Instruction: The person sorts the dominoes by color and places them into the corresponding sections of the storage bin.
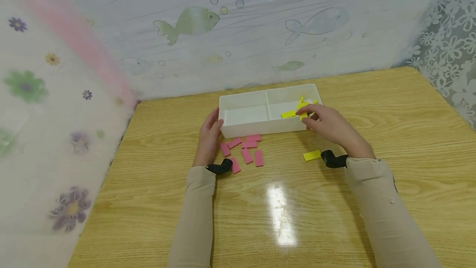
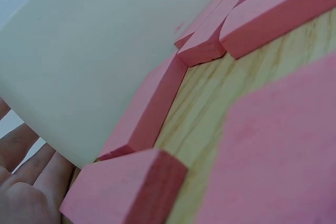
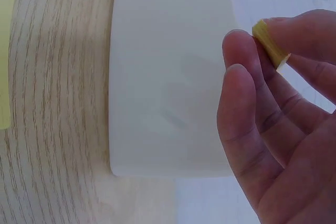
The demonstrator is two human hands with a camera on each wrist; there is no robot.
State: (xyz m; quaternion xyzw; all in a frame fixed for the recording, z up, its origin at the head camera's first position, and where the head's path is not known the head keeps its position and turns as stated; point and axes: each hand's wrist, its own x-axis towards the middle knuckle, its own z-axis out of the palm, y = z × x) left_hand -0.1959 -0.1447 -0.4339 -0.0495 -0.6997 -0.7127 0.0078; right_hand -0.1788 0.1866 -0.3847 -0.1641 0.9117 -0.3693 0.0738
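Observation:
A white two-compartment box [image 1: 243,128] stands on the table. At its left end is my left hand [image 1: 209,137], thumb at the front corner and fingers extended along the outer end wall. Pink blocks [image 1: 249,144] lie in front of the box, close to that hand; the left wrist view shows some right against the box wall. Over the front rim of the right compartment, my right hand [image 1: 329,125] pinches a yellow block [image 3: 271,45] between thumb and fingers. Other yellow blocks [image 1: 288,114] lie inside that compartment, partly hidden by the fingers.
One yellow block [image 1: 311,155] lies on the wooden table [image 1: 245,214] in front of the box, beside the right wrist's black camera [image 1: 332,159]. A wall covering with fish drawings [image 1: 197,22] rises behind the table, and a flowered one [image 1: 70,210] borders its left side.

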